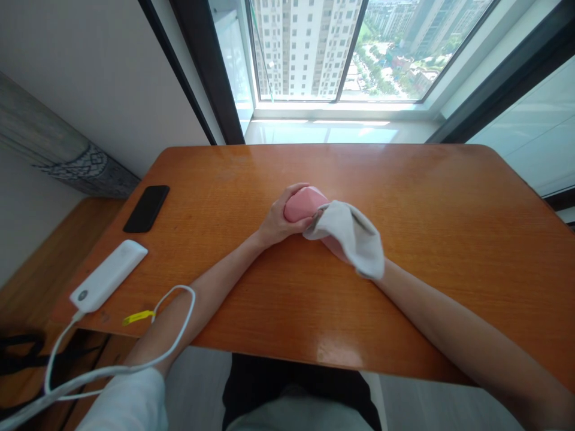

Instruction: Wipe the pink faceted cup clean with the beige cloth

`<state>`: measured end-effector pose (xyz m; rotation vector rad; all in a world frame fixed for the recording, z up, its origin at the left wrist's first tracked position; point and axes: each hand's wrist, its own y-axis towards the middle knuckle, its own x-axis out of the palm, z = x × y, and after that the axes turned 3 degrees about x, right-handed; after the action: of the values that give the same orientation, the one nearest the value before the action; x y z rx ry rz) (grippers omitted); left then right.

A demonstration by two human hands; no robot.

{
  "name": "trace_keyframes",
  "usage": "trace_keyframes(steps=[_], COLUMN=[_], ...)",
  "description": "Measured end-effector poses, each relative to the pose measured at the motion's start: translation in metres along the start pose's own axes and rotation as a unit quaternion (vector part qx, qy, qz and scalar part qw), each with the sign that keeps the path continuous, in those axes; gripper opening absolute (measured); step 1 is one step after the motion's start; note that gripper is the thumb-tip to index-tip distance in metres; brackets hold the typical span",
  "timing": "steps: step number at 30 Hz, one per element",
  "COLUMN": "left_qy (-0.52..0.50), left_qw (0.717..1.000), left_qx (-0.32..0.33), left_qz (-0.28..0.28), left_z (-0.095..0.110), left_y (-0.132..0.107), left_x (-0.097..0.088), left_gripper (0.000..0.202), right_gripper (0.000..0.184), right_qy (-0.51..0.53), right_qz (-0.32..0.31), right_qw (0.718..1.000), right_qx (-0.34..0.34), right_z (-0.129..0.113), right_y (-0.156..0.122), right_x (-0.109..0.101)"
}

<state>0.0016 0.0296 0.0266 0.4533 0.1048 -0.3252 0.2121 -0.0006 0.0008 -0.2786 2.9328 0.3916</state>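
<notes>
My left hand (276, 222) is wrapped round a pink rolled sock (302, 202) at the middle of the orange wooden table (426, 203). A white sock (353, 236) covers my right hand completely, so none of its fingers show. The covered hand touches the pink sock from the right. Both forearms rest on the tabletop.
A black phone (147, 208) lies flat near the table's left edge. Closer to me on the left sits a white power bank (108, 275), its white cable (173, 335) looping off the front edge with a yellow tag (138, 317). A window stands beyond the table's far edge.
</notes>
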Motion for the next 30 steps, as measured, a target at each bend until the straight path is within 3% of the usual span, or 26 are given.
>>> trace_keyframes(steps=[2, 4, 7, 11, 15, 19, 23, 26, 30], left_qy=[0.007, 0.013, 0.025, 0.042, 0.033, 0.008, -0.055, -0.072, -0.048], left_qw=[1.0, 1.0, 0.999, 0.999, 0.996, 0.988, 0.972, 0.966, 0.969], left_qx=[0.009, 0.019, 0.024, 0.0, -0.004, -0.033, -0.083, -0.102, -0.092], left_qz=[-0.003, -0.004, -0.003, 0.02, 0.079, 0.148, 0.211, 0.228, 0.225], left_z=[-0.001, 0.0, 0.002, 0.009, 0.009, -0.005, -0.02, -0.023, -0.023], left_y=[0.0, -0.001, -0.002, -0.004, -0.005, -0.002, 0.005, 0.008, 0.009], left_x=[0.0, 0.001, 0.003, 0.006, 0.005, 0.001, -0.002, 0.0, 0.001], left_gripper=[0.075, 0.075, 0.074, 0.074, 0.066, 0.052, 0.042, 0.042, 0.044], right_gripper=[0.054, 0.054, 0.054, 0.049, 0.046, 0.05, 0.046, 0.041, 0.041], right_qy=[0.099, 0.209, 0.256, 0.266, 0.28, 0.268, 0.274, 0.273, 0.268], right_qz=[-0.027, -0.063, -0.075, -0.046, -0.023, -0.025, 0.06, 0.107, 0.076], right_qw=[0.993, 0.968, 0.951, 0.949, 0.946, 0.951, 0.95, 0.949, 0.954], right_qx=[0.06, 0.126, 0.159, 0.164, 0.161, 0.15, 0.14, 0.117, 0.11], right_z=[-0.008, -0.02, -0.032, -0.031, -0.025, -0.023, -0.022, -0.022, -0.023], right_y=[0.005, 0.008, 0.011, 0.013, 0.015, 0.014, 0.013, 0.015, 0.017], right_x=[0.001, 0.001, -0.001, -0.005, -0.008, -0.009, -0.006, -0.004, -0.001])
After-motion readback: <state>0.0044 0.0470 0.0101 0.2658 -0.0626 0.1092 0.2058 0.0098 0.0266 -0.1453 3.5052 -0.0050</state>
